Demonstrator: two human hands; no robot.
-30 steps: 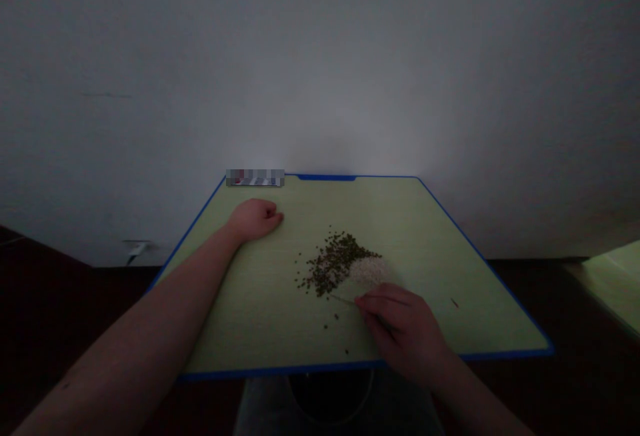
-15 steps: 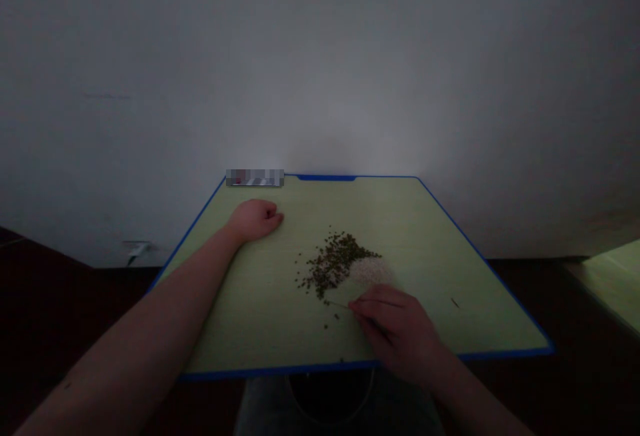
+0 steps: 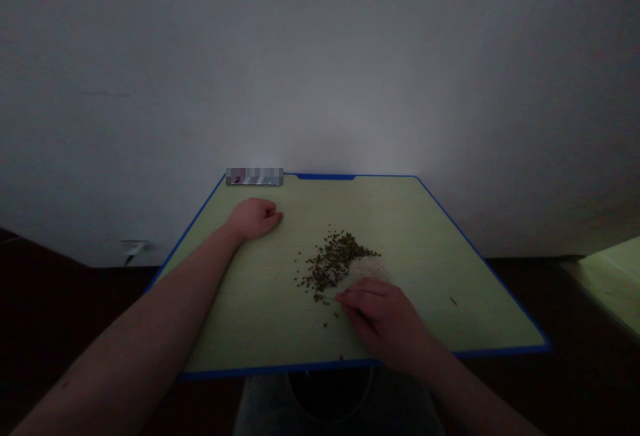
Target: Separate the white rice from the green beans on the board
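- Dark beans [image 3: 334, 261] lay on the table [image 3: 413, 223].
- Pale grains [image 3: 369, 267] touched the beans' right.
- Right hand [image 3: 384, 317] pinched a thin stick [image 3: 328, 298] at the beans' near edge.
- Left hand [image 3: 253, 218] curled closed, left of the beans.

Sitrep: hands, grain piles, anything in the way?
Right hand: grip on thin, pale tool by dark green grain pile. Left hand: curled on greenish, blue-edged board. Whitish grain pile: partly hidden by right hand; nothing else blocking.

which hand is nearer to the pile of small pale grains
Right. The right hand is at the near edge of the pale grain pile, partly covering it in view; the left hand rests farther back, to the left.
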